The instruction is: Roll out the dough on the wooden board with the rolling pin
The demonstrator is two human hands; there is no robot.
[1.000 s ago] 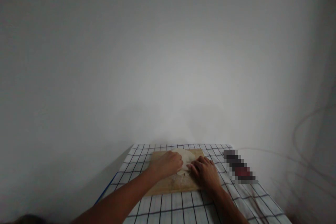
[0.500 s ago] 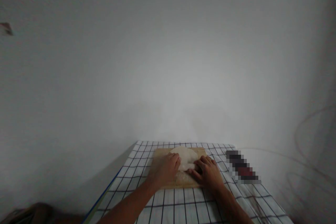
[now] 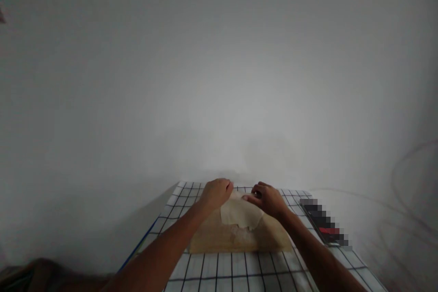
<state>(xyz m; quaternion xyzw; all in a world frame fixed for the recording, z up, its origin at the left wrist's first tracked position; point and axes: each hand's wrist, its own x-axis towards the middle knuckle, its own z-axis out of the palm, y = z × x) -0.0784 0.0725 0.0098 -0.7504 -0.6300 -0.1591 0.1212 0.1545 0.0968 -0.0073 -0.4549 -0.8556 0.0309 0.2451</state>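
A flat, pale sheet of dough (image 3: 241,213) lies between my hands, its near edge uneven and resting over a wooden board (image 3: 219,242). My left hand (image 3: 217,192) has its fingers closed at the dough's far left corner. At the far right side, my right hand (image 3: 268,198) pinches the dough's edge between thumb and curled fingers. Both hands are held near the far edge of the board, and the far part of the dough seems raised. The fingertips of my left hand are partly hidden.
The board sits on a table with a white and black checked cloth (image 3: 219,267). To the right lies a dark, pixelated object (image 3: 323,221) with a red patch. Behind the table rises a plain wall (image 3: 219,77). Thin cables (image 3: 393,182) trail at the right.
Both hands have moved away from me to the far side of the board, lifting the dough's edge there. The near part of the board is now more exposed.
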